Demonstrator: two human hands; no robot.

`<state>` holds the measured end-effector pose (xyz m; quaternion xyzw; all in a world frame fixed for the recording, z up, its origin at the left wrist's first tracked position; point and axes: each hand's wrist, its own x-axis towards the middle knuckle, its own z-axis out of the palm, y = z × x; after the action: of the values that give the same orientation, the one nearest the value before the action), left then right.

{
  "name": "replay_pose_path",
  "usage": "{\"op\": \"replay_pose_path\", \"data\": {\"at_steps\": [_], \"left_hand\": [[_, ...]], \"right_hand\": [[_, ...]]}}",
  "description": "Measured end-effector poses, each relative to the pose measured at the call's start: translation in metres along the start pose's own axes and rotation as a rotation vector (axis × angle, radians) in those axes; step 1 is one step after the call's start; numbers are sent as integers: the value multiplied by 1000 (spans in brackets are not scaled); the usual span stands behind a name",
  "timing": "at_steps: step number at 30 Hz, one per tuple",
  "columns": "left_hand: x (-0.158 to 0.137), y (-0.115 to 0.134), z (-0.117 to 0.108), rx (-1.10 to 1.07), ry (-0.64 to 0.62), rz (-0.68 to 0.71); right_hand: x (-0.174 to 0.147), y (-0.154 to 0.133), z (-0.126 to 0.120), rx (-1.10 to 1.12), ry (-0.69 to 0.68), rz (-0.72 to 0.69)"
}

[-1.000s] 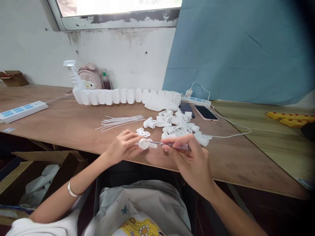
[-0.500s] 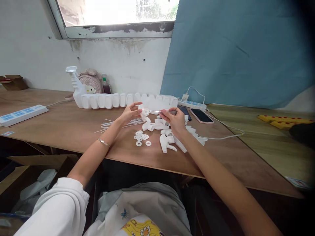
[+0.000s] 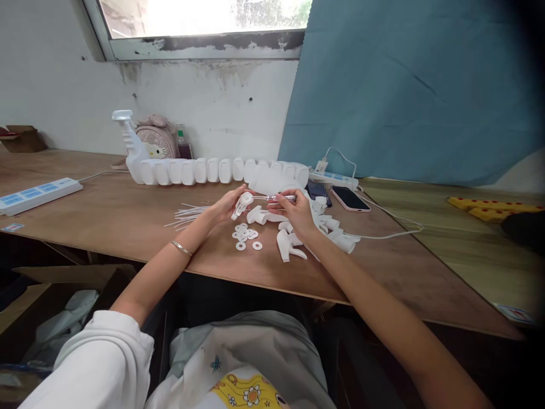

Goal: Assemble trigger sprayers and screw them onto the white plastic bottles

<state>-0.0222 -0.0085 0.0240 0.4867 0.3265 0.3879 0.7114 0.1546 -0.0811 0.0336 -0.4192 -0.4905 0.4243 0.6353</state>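
My left hand [image 3: 230,203] is closed on a white trigger spray head [image 3: 242,205], whose round collar faces right. In my right hand [image 3: 297,212] is a screwdriver [image 3: 272,198] with a clear handle; its thin shaft points left and its tip meets the collar. Whether the tip goes inside cannot be made out. Below the hands lies a small pile of flat white washers [image 3: 244,232], two of them set apart toward me. More white spray heads [image 3: 290,245] lie heaped under and beside my right hand. Thin white tubes [image 3: 189,215] lie behind my left forearm.
A row of white bottles [image 3: 187,172] lies along the back, with an upright spray bottle [image 3: 135,150] at its left end. A phone [image 3: 351,199] and a power strip [image 3: 336,180] are at right. Another power strip [image 3: 38,195] sits left; an open carton [image 3: 34,276] stands below the table.
The spray head in my left hand has turned and come slightly lower, its trigger end now pointing down-left. My right hand has shifted a little left and down with the screwdriver.
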Motion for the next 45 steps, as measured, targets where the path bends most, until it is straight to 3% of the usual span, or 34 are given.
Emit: {"op": "replay_pose_path", "data": {"at_steps": [3, 11, 16, 27, 33, 39, 45], "left_hand": [[-6, 3, 1, 47, -71, -20], [-15, 4, 2, 174, -43, 116], [-14, 4, -1, 218, -93, 188], [-13, 2, -5, 180, -172, 180], [-10, 5, -6, 26, -107, 176], [-10, 13, -8, -219, 146, 121], [-8, 12, -13, -264, 167, 132]], "right_hand": [[-1, -1, 0, 4, 0, 0], [-1, -5, -3, 83, 21, 133], [1, -10, -10, 134, 43, 185], [2, -13, -12, 190, 38, 245], [4, -13, -14, 227, 74, 343], [-1, -12, -10, 19, 55, 132], [-8, -5, -7, -324, -69, -172]]}}
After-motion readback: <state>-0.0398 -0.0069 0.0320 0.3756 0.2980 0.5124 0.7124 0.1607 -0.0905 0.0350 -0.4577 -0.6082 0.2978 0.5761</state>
